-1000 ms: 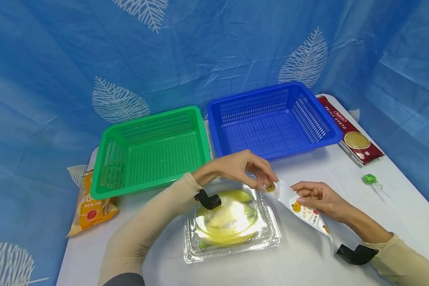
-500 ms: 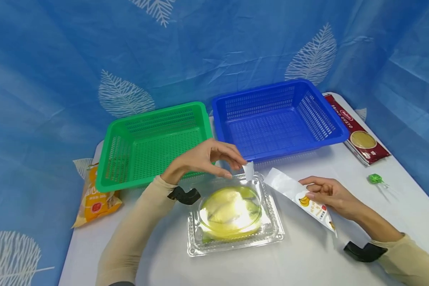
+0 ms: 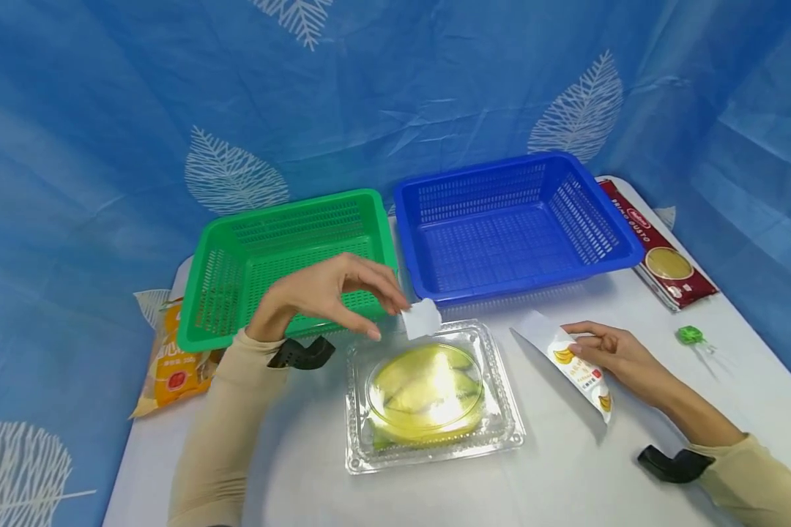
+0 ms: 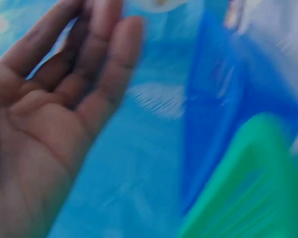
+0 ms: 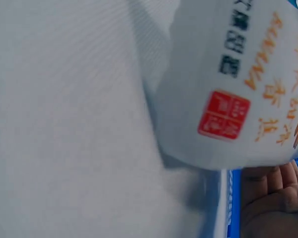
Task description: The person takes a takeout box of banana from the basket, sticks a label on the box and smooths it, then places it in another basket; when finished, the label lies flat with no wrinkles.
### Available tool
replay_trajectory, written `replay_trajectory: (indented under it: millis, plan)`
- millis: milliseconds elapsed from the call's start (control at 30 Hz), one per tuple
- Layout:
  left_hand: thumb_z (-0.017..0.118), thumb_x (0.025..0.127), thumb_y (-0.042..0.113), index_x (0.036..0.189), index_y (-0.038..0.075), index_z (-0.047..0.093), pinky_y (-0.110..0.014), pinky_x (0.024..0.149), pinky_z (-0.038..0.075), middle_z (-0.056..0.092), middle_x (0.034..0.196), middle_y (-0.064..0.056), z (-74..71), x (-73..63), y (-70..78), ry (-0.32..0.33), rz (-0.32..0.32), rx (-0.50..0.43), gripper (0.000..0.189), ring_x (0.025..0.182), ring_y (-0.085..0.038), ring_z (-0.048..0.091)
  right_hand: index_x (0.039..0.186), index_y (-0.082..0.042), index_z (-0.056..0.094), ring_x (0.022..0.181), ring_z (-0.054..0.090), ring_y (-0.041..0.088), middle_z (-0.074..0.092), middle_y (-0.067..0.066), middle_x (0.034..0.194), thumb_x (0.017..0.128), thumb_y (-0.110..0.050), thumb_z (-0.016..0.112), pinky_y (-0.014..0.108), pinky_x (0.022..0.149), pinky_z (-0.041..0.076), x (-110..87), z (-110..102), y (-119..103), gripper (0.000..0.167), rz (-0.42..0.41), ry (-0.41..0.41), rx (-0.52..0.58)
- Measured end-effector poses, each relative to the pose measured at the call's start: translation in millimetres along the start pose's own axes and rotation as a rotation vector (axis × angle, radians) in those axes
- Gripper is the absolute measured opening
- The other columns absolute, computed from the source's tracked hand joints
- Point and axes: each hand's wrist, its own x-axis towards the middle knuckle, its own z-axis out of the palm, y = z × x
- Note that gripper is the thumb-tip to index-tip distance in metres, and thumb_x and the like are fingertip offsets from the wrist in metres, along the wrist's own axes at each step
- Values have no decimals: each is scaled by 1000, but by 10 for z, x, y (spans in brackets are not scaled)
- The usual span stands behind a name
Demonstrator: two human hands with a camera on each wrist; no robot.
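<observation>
My left hand (image 3: 389, 320) hovers over the green basket's front edge, thumb and forefinger apart. A small white torn scrap (image 3: 422, 318) sits just off its fingertips; contact is unclear. In the left wrist view that hand (image 4: 49, 114) shows an open palm with relaxed fingers. My right hand (image 3: 576, 344) grips a white banana-print packet (image 3: 570, 360) low over the table, right of a clear clamshell box (image 3: 501, 432) with yellow-green food inside. The right wrist view shows the packet (image 5: 238, 84) close up, with fingers (image 5: 273, 198) beneath it.
A green basket (image 3: 214, 256) and a blue basket (image 3: 606, 219) stand side by side at the back. An orange snack bag (image 3: 171, 366) lies far left. A red pasta packet (image 3: 666, 252) and a green lollipop (image 3: 689, 335) lie on the white table (image 3: 567, 476) at right.
The left hand tore a white scrap off the packet's end and carried it left towards the green basket, fingers spreading. The right hand lowered the packet slightly to the right.
</observation>
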Motion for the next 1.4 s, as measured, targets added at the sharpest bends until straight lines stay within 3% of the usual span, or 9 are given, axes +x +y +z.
replay_trajectory:
  millis: [133,233,400,567,833,967,1167,1300,1400]
  plan:
    - [79,82,6,118,-3,68,-37,90,56,66,112,-12,-76,-165,214,-67,-102,121,39,100,-17,64,135,5,48,89,64,-1,70,-18,102,101,-16,54,17,73,53,29,-6,6,41,40,25,-56]
    - [79,84,15,119,3,69,-32,88,57,67,111,-7,-32,-135,275,-158,-196,165,39,98,-13,63,137,7,46,89,63,-2,69,-20,102,101,-18,54,18,73,53,30,-8,15,44,60,20,-79]
    - [80,83,18,118,2,69,-31,89,57,67,112,-11,160,93,141,-311,-261,116,40,97,-20,64,137,2,48,89,66,0,71,-18,103,101,-15,53,20,70,55,9,4,50,39,53,-14,-42]
    - [81,81,14,117,-1,69,-31,90,57,66,112,-10,292,255,-59,-372,-267,51,41,95,-19,64,133,-7,52,90,66,1,71,-16,103,101,-10,52,20,72,56,25,24,67,32,19,-36,11]
    - [81,81,11,116,-2,69,-26,90,56,68,111,-10,397,325,-208,-393,-329,29,39,94,-15,67,130,-21,55,82,67,6,72,-13,98,102,-13,52,24,66,56,60,48,55,29,58,-50,13]
    - [80,81,10,115,-2,69,-28,89,57,69,108,-12,406,301,-217,-383,-329,17,37,93,-15,67,132,-16,54,81,67,7,72,-14,98,102,-14,52,24,66,56,83,61,43,30,65,-52,-1]
    - [79,83,13,113,0,71,-31,88,57,68,106,-13,212,76,-3,-270,-282,65,34,94,-21,65,134,-5,51,81,67,7,71,-14,98,102,-15,53,25,66,56,95,73,54,34,57,-59,-7]
    - [79,84,18,113,3,72,-31,88,57,68,108,-12,75,-74,170,-202,-286,151,34,96,-22,66,132,-16,54,81,67,7,72,-14,98,102,-14,52,25,65,56,90,67,70,30,53,-73,20]
    - [81,82,19,112,4,72,-30,87,57,68,107,-11,89,-47,146,-212,-303,174,35,96,-22,66,129,-25,55,82,67,5,72,-14,98,102,-13,52,24,65,56,79,57,82,30,46,-72,37]
